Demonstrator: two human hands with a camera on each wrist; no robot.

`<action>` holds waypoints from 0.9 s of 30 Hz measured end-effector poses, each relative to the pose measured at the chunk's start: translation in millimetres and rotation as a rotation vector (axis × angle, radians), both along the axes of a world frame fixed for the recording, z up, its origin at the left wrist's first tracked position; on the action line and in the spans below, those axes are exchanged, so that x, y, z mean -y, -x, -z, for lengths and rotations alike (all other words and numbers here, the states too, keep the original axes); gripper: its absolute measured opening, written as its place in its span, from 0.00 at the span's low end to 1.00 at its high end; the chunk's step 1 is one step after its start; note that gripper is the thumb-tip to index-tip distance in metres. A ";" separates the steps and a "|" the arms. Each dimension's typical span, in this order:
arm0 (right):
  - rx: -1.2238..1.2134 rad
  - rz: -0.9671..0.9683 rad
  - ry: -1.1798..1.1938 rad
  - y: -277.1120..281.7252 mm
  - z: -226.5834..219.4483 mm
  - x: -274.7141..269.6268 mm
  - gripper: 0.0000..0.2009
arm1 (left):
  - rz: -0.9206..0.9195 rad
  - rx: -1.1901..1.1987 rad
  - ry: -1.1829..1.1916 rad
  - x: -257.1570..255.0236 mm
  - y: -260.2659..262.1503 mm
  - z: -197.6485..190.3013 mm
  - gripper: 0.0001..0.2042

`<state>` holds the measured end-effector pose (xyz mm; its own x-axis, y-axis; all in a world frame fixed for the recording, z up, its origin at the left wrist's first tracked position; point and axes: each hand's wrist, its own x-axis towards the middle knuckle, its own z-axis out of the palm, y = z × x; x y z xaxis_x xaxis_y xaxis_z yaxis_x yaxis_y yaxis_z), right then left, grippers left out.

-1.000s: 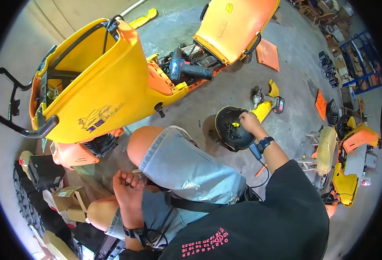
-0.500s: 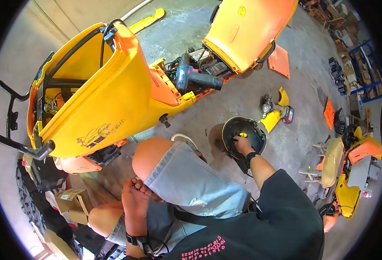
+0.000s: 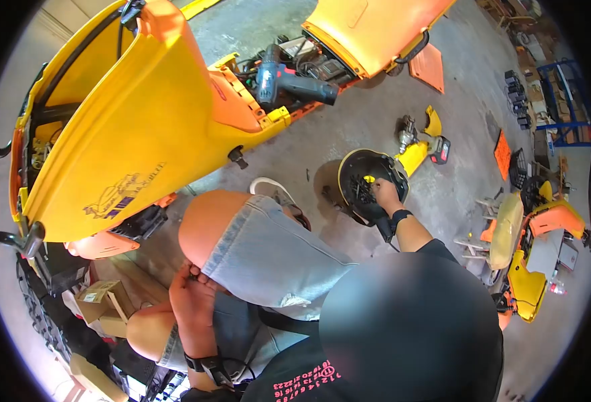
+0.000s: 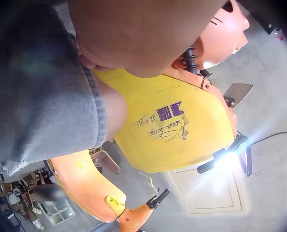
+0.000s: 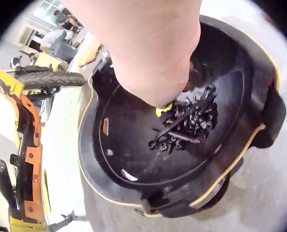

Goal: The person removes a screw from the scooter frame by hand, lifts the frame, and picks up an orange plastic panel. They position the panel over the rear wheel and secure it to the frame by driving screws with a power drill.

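My right hand [image 3: 388,193] reaches down into a black tub with a yellow rim [image 5: 88,169]. Small dark screws and bolts [image 5: 194,116] lie heaped at the tub's bottom, with a small yellow piece [image 5: 164,110] beside the fingers. In the right wrist view the forearm and back of the hand hide the fingertips, so I cannot tell whether they grip a screw. My left hand [image 3: 193,295] is by the bent knee, palm up, fingers curled around small dark parts [image 3: 193,276]. The left wrist view shows only the back of that hand close up.
A yellow and orange scooter body [image 3: 141,134] stands at the left, with a cordless drill [image 3: 268,77] resting on its frame. Beyond the tub lie a power tool with a battery [image 3: 438,149] and a yellow panel [image 3: 412,158]. Another scooter [image 3: 530,281] is at the right.
The right hand has gone from the tub's far right rim down to the screws, its fingers lower among them. The left hand stays curled by the knee. The head view has shifted.
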<state>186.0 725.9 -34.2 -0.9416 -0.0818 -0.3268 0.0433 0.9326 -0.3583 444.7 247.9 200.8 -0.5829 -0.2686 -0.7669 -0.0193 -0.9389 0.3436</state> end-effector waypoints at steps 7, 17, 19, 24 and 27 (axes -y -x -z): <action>0.222 -0.258 -0.053 -7.5 -12.0 -18.7 0.12 | 0.066 0.055 0.055 -7.5 10.6 -11.6 0.09; 0.306 -0.247 -0.222 -25.4 4.5 -7.4 0.14 | 0.082 -0.020 0.013 0.5 2.5 -1.9 0.09; 0.288 -0.238 -0.198 -29.4 3.4 -4.9 0.14 | 0.060 0.006 0.026 -2.6 4.9 -5.0 0.09; 0.295 -0.160 -0.228 -34.6 -4.1 9.6 0.12 | 0.054 0.003 0.035 -2.5 5.1 -2.1 0.08; 0.307 -0.177 -0.253 -37.7 9.4 7.3 0.11 | 0.014 0.078 0.074 -7.3 10.1 -7.8 0.08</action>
<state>223.8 718.5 -43.6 -0.7765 -0.1145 -0.6196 -0.0560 0.9920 -0.1133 434.7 255.3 208.5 -0.5263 -0.3182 -0.7885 -0.0621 -0.9105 0.4089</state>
